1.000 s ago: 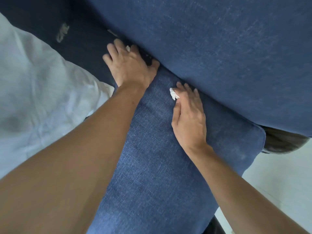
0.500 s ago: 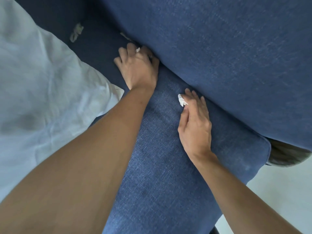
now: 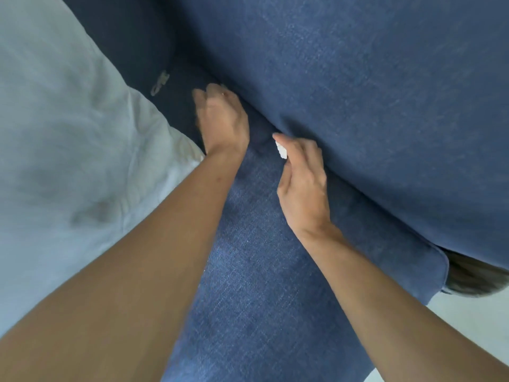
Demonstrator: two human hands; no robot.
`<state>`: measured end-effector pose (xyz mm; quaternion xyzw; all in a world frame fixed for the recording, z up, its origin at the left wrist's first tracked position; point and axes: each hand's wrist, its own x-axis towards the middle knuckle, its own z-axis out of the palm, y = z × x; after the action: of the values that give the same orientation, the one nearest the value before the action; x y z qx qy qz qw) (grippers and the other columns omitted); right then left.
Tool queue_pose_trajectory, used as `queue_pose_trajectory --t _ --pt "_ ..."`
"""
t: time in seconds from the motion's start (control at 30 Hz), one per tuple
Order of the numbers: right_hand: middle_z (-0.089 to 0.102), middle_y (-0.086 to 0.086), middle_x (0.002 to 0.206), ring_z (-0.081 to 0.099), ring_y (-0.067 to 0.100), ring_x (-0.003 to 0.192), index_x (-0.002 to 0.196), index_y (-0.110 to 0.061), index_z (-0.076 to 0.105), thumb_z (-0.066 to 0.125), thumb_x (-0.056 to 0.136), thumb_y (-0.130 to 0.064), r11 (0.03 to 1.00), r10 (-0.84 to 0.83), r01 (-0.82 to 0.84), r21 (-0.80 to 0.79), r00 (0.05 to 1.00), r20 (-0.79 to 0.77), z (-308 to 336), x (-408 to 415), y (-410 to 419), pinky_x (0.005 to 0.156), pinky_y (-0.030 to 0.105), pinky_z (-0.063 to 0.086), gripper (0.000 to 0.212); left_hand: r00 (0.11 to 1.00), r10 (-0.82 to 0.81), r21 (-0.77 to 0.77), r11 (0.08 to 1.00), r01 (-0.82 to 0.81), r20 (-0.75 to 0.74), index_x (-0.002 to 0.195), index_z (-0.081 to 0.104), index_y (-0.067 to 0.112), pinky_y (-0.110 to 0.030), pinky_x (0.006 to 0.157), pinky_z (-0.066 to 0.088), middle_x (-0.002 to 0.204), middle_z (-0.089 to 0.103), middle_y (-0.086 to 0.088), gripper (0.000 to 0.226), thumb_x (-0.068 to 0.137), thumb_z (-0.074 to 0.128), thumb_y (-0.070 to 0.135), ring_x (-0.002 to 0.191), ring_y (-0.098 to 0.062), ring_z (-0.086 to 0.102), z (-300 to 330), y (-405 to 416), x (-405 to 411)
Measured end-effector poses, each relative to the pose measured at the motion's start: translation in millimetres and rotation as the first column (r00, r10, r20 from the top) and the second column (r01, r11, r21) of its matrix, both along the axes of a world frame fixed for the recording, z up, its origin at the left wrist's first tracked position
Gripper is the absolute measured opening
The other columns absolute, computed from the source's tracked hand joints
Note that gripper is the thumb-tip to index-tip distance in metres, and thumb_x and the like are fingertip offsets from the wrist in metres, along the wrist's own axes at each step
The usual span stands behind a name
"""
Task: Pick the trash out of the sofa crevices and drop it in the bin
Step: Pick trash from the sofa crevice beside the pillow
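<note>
Our right hand [image 3: 301, 183] pinches a white paper scrap [image 3: 281, 150] beside the sofa crevice [image 3: 259, 125] — our left hand [image 3: 221, 119] is blurred, grip unclear.

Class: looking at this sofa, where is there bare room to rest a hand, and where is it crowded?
Free: the blue seat cushion between the two forearms. Crowded: the crevice under the back cushion, where the left hand and the right hand, pinching a white scrap, work. The white pillow fills the left.

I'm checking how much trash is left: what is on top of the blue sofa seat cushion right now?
On the blue sofa seat cushion rest both hands; the right hand pinches a small white paper scrap, and the blurred left hand covers the crevice, hiding anything beneath. Another pale scrap lies farther back.
</note>
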<state>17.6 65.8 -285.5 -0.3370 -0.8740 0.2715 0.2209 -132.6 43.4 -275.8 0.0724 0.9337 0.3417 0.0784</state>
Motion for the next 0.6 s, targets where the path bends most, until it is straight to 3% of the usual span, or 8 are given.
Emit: queue_pose_trajectory --t 0.17,0.4,0.6 --pt "0.05 0.013 0.141 0.046 0.024 0.133 0.137 -0.009 0.048 0.042 0.09 0.007 0.991 0.127 -0.131 0.003 0.969 0.211 -26 -17 -4 0.115 0.035 0.037 0.05 0.996 -0.088 -0.25 0.965 0.085 -0.001 0.112 0.065 0.016 -0.035 0.099 0.039 0.127 0.047 -0.014 0.034 0.086 0.063 0.037 0.118 -0.032 0.047 -18 0 -29" --pt "0.052 0.015 0.141 0.048 0.024 0.133 0.135 -0.008 0.051 0.043 0.087 0.009 0.992 0.115 -0.122 0.032 0.979 0.17 -40 -17 -4 0.112 0.039 0.041 0.051 0.99 -0.125 -0.46 0.884 0.079 -0.069 0.109 0.067 0.023 -0.041 0.098 0.036 0.128 0.049 -0.01 0.053 0.071 0.065 0.059 0.119 -0.03 0.045 -44 14 -50" --pt "0.052 0.015 0.141 0.047 0.024 0.133 0.134 -0.008 0.052 0.042 0.088 0.009 0.994 0.109 -0.111 0.003 0.983 0.151 -42 -19 -5 0.112 0.04 0.041 0.05 0.988 -0.127 -0.518 0.853 0.062 -0.09 0.105 0.069 0.026 -0.042 0.095 0.035 0.127 0.051 -0.008 0.039 0.079 0.061 0.054 0.117 -0.028 0.047 -55 18 -59"
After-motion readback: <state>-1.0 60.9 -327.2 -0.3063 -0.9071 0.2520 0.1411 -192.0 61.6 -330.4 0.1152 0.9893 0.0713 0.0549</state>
